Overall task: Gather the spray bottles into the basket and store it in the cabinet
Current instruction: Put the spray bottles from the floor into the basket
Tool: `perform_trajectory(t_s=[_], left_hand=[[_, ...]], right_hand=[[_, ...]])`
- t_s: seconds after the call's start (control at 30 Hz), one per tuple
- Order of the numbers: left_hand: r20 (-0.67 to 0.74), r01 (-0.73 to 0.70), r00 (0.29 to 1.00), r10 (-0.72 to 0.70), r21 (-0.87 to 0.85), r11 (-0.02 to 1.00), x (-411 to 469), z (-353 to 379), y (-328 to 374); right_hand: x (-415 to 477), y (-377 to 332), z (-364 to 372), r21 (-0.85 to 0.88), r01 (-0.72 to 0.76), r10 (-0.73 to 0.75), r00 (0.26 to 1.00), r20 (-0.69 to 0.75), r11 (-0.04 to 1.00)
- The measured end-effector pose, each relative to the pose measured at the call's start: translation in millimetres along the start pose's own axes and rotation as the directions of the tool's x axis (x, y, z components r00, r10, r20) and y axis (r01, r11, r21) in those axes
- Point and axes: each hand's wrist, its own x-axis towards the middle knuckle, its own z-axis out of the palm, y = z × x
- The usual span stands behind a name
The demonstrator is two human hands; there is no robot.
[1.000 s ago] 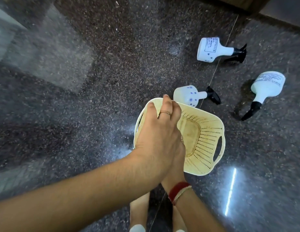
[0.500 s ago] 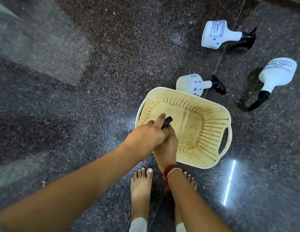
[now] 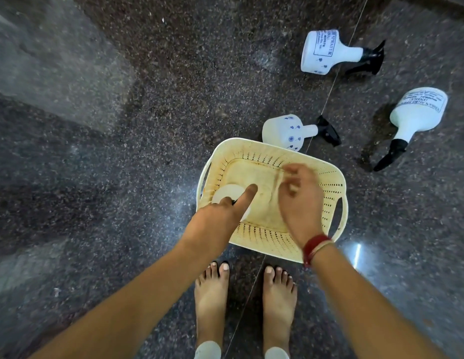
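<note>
Head view: hands [image 3: 299,200] now apart.

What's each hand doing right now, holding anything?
Left hand: closed on a white spray bottle inside the basket, index finger extended.
Right hand: blurred over the basket, fingers loosely curled, apparently empty.

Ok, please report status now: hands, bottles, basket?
Left hand on one bottle inside basket. Right hand blurred above basket, seems empty. Three bottles on floor.

Dark speckled stone floor [image 3: 122,177] w/ cream basket [image 3: 264,239], 3 white spray bottles lying flat [image 3: 285,132], 2 bare feet [image 3: 211,296].
</note>
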Motion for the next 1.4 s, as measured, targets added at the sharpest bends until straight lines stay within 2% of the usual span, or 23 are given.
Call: perform_trajectory(t_s=[0.1, 0.2, 0.3, 0.37, 0.43, 0.57, 0.7, 0.77, 0.9, 0.93, 0.97, 1.0, 1.03, 1.07, 1.1, 1.13, 1.17, 1.23, 1.3, 1.33, 1.4], left_hand=[[-0.022, 0.041, 0.999, -0.043, -0.062, 0.997, 1.0, -1.3, 3.5], [-0.022, 0.047, 0.999, -0.05, -0.111, 0.993, 3.8, 1.4, 4.5], [-0.031, 0.092, 0.995, -0.098, -0.165, 0.982, 4.2, 1.3, 1.3], [-0.034, 0.142, 0.987, -0.16, -0.3, 0.943, 0.6, -1.2, -2.0], [-0.059, 0.176, 0.975, -0.214, -0.384, 0.906, -4.4, -3.3, -8.8], [-0.041, 0.214, 0.969, -0.242, -0.346, 0.914, -11.3, -7.1, -12.5], [-0.018, 0.233, 0.968, -0.249, -0.298, 0.926, -8.8, -6.7, -4.2], [-0.004, 0.26, 0.963, -0.271, -0.272, 0.926, -4.4, -9.1, -0.1], [0.024, 0.296, 0.955, -0.297, -0.188, 0.936, 3.8, -16.4, 5.8], [0.022, 0.301, 0.953, -0.302, -0.182, 0.936, 5.0, -17.8, 6.4], [0.012, 0.304, 0.952, -0.307, -0.178, 0.936, 6.2, -19.3, 6.5], [0.002, 0.311, 0.949, -0.315, -0.172, 0.935, 6.6, -20.8, 6.5], [-0.006, 0.318, 0.946, -0.323, -0.164, 0.934, 7.5, -22.2, 5.6], [-0.011, 0.324, 0.944, -0.33, -0.159, 0.933, 8.2, -23.4, 4.6], [-0.013, 0.327, 0.943, -0.333, -0.158, 0.932, 8.8, -23.9, 3.8], [-0.011, 0.327, 0.943, -0.332, -0.158, 0.932, 9.8, -24.2, 3.0], [-0.006, 0.323, 0.945, -0.328, -0.162, 0.932, 10.2, -24.4, 2.7], [0.01, 0.311, 0.949, -0.314, -0.18, 0.933, 12.2, -23.5, 2.4], [0.025, 0.3, 0.953, -0.302, -0.203, 0.932, 13.9, -22.7, 2.4], [0.029, 0.296, 0.955, -0.296, -0.213, 0.931, 14.5, -22.8, 2.6], [0.029, 0.285, 0.958, -0.286, -0.22, 0.933, 15.1, -22.3, 2.3]], right_hand=[[53.3, -3.5, -26.0, 0.006, 0.009, -0.008, 0.992, -0.128, 1.0], [98.6, -1.1, -37.1, -0.045, -0.023, 0.018, 0.993, -0.119, 0.999], [136.2, 4.3, -33.6, -0.001, -0.275, 0.275, 0.961, -0.011, 0.961], [152.5, 8.7, -28.2, 0.062, -0.477, 0.466, 0.875, 0.136, 0.877], [163.0, 11.3, -21.6, 0.09, -0.601, 0.572, 0.79, 0.222, 0.794], [172.5, 7.5, -6.7, 0.251, -0.733, 0.647, 0.677, 0.351, 0.632], [179.2, 2.1, 6.9, 0.377, -0.768, 0.627, 0.641, 0.443, 0.518], [184.2, 0.3, 11.0, 0.409, -0.775, 0.652, 0.628, 0.425, 0.481], [189.8, -8.5, 17.6, 0.407, -0.779, 0.691, 0.619, 0.374, 0.477], [190.1, -9.5, 20.5, 0.385, -0.771, 0.696, 0.63, 0.345, 0.507], [190.5, -9.1, 23.3, 0.345, -0.72, 0.69, 0.686, 0.23, 0.601], [192.0, -7.6, 25.1, 0.234, -0.624, 0.631, 0.774, 0.053, 0.746], [195.1, -8.0, 27.0, 0.019, -0.461, 0.46, 0.881, -0.11, 0.887], [198.1, -11.4, 28.9, -0.236, -0.256, 0.219, 0.961, -0.17, 0.937], [203.1, -16.9, 31.6, -0.436, -0.064, 0.018, 0.994, -0.109, 0.898], [209.9, -21.5, 35.5, -0.548, 0.068, -0.073, 0.997, 0.014, 0.834], [217.5, -26.3, 38.4, -0.586, 0.129, -0.06, 0.989, 0.135, 0.8], [237.9, -28.2, 41.0, -0.539, 0.044, 0.113, 0.961, 0.254, 0.841], [249.9, -19.3, 39.2, -0.488, -0.049, 0.21, 0.937, 0.281, 0.871], [250.9, -14.2, 37.0, -0.537, -0.03, 0.212, 0.937, 0.279, 0.843], [247.8, -4.3, 35.3, -0.703, 0.065, 0.185, 0.944, 0.272, 0.708]])
